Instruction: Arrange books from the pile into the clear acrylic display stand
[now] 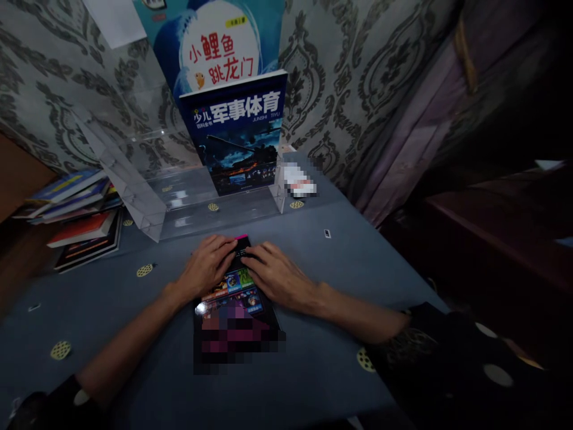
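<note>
A dark book [233, 298] with small colourful pictures on its cover lies on the blue-grey tablecloth in front of me, its lower part pixelated. My left hand [208, 267] rests over the book's upper left side, fingers lying on the cover and pointing inward. From the other side, my right hand [282, 276] covers the upper right part, its fingers stretched out over the cover. The two hands' fingertips nearly meet near the book's top edge. Neither hand is lifting the book.
Behind the book stands a clear acrylic rack [147, 206] holding an upright blue military book [242, 140] and a teal book [172, 36]. A stack of books [85, 221] lies at the left. A pixelated white item [299, 181] sits right of the rack. The tabletop [322, 269] ends diagonally at the right.
</note>
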Available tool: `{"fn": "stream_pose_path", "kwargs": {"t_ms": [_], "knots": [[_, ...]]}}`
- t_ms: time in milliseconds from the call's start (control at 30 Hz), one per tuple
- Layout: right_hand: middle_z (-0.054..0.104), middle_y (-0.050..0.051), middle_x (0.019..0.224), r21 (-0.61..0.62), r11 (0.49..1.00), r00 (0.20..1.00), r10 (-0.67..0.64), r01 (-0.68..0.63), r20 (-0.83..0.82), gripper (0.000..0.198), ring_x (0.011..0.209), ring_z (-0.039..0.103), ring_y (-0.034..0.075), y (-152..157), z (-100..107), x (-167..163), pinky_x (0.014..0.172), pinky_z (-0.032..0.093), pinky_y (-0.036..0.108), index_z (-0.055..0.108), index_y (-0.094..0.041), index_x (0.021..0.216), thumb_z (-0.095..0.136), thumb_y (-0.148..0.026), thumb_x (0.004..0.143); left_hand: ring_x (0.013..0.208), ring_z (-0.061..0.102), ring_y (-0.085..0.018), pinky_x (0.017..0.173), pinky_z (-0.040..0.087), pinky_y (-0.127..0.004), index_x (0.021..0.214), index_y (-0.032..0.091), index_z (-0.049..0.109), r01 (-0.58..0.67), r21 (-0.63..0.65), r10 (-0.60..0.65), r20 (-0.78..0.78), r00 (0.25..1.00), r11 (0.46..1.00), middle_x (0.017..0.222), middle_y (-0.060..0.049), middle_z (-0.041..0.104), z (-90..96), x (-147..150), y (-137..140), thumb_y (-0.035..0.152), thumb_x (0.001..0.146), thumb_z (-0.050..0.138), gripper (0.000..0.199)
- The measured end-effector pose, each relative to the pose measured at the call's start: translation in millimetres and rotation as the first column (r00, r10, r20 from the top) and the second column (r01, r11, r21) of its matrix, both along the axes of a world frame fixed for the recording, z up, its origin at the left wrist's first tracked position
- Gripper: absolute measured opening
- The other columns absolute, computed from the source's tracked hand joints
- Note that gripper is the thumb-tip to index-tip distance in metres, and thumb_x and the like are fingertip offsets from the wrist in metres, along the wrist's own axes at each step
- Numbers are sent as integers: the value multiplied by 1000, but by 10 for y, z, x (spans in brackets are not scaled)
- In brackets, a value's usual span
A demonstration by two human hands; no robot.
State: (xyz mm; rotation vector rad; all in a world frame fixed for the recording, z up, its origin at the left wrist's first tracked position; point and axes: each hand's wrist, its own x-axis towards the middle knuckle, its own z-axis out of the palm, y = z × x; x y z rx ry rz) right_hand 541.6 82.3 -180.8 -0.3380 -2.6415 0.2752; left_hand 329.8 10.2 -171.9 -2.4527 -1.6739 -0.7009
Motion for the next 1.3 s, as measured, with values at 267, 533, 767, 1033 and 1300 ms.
{"fn": "stream_pose_path", "kwargs": {"t_ms": [267,533,767,1033,1300], "knots": [[66,18,113,18,999,996,-30,28,81,23,97,52,28,-221,106,69,81,51,44,68,-9,109,51,-11,94,109,63,-23,96,49,-44,120,19,67,204,-48,-201,59,978,978,116,-10,71,78,-67,206,26,102,46,29],[66,17,106,-32,999,995,29,-26,91,17,95,53,27,-457,148,125,83,50,43,67,-9,105,54,-14,94,112,62,-24,96,48,-46,123,22,67,275,-90,-272,46,961,957,117,-9,72,149,-9,267,23,101,46,31],[63,17,124,-98,967,969,241,-235,49,21,111,53,28,-630,155,173,88,53,42,65,-12,111,56,-18,93,117,61,-25,100,47,-48,130,25,64,240,-147,-233,64,970,960,121,-8,71,179,94,150,25,101,47,34],[72,11,100,-116,975,982,188,-190,-29,22,91,65,21,-370,129,129,87,55,38,69,-12,104,49,-18,98,125,57,-26,106,43,-52,134,23,59,58,-153,-58,3,998,987,136,-10,63,69,154,34,27,102,44,36],[74,11,103,-320,946,947,-60,-47,-316,24,95,68,20,-40,165,129,88,54,35,68,-14,106,45,-18,100,125,58,-25,111,41,-49,134,24,60,258,-230,-262,16,965,938,131,-11,66,193,383,-169,24,101,46,36]]}}
